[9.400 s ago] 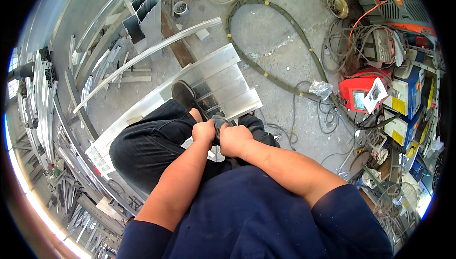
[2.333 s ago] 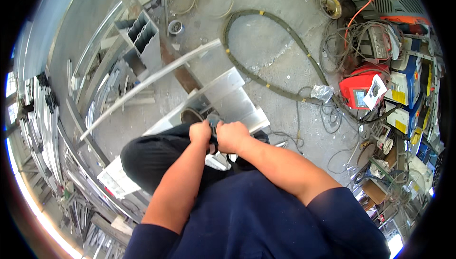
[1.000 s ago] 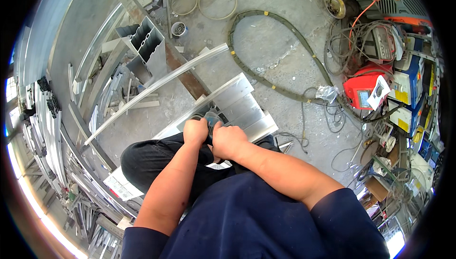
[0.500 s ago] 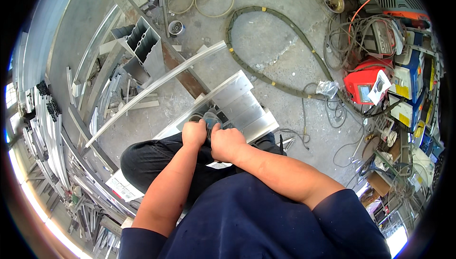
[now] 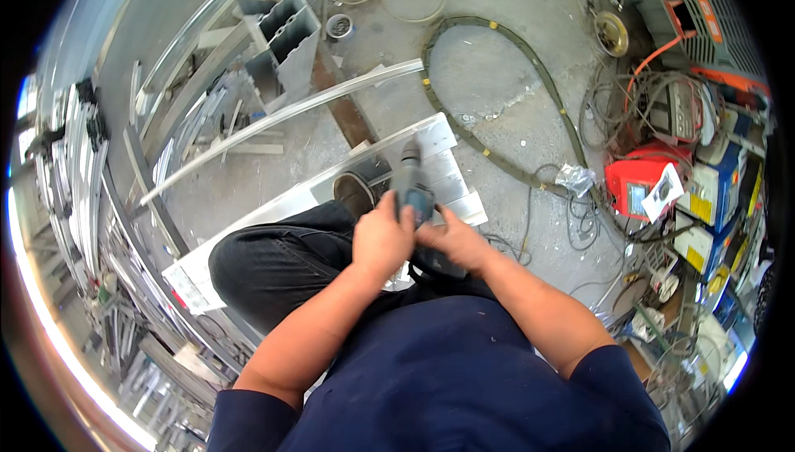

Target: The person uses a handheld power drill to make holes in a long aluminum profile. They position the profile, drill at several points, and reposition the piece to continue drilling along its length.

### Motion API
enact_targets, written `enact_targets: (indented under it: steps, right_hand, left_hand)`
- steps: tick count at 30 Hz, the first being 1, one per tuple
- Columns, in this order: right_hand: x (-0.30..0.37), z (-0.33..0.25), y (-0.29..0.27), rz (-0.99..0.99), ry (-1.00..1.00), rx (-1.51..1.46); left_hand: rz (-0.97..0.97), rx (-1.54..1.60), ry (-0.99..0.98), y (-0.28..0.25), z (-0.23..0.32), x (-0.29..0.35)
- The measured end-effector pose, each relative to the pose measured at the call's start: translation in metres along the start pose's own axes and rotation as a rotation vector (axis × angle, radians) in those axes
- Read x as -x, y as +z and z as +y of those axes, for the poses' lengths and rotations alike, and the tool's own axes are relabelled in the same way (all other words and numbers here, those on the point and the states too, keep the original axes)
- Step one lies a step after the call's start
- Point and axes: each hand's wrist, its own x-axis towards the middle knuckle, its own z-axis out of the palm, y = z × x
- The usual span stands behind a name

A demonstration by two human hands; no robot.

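Note:
A teal and dark grey power drill [image 5: 413, 191] is held in front of my body, its chuck end pointing away from me and slightly blurred. My left hand [image 5: 383, 238] wraps round the drill's left side, with the thumb along its body. Against the right rear of the drill, my right hand [image 5: 457, 241] is closed, with its thumb raised; its fingertips are partly hidden and smeared. Beneath the drill lies a long silver metal panel [image 5: 281, 206], running from lower left to upper right. My shoe [image 5: 354, 194] is beside the drill, over the panel.
A long curved metal strip [image 5: 281, 118] crosses beyond the panel. A hollow metal profile [image 5: 290, 33] stands at the far left, near a small white bucket [image 5: 339, 27]. A dark hose [image 5: 542, 62] loops on the floor. At the right are a red welding helmet [image 5: 633, 183] and tangled cables [image 5: 613, 112].
The drill has risen and tipped into fuller view. My left hand has moved right and nearer to me; my right hand has shifted right to the drill's rear. The view has also shifted.

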Motion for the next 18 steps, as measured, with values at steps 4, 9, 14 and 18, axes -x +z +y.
enact_targets:
  steps: [4, 9, 14, 18]
  right_hand:
    - [0.009, -0.008, -0.008, 0.010, 0.038, -0.657]
    - [-0.016, 0.015, -0.048, 0.064, 0.168, -0.617]
    - [-0.059, 0.054, -0.050, 0.212, 0.296, -0.393]
    - [-0.104, 0.117, -0.038, 0.343, 0.254, -0.227]
  left_hand:
    - [0.095, 0.091, 0.346, 0.009, 0.026, 0.052]
    - [0.103, 0.243, 0.532, -0.091, 0.018, 0.089]
    - [0.961, 0.748, 0.230, -0.169, -0.102, 0.112]
    - [0.885, 0.997, -0.116, -0.123, -0.209, 0.084]
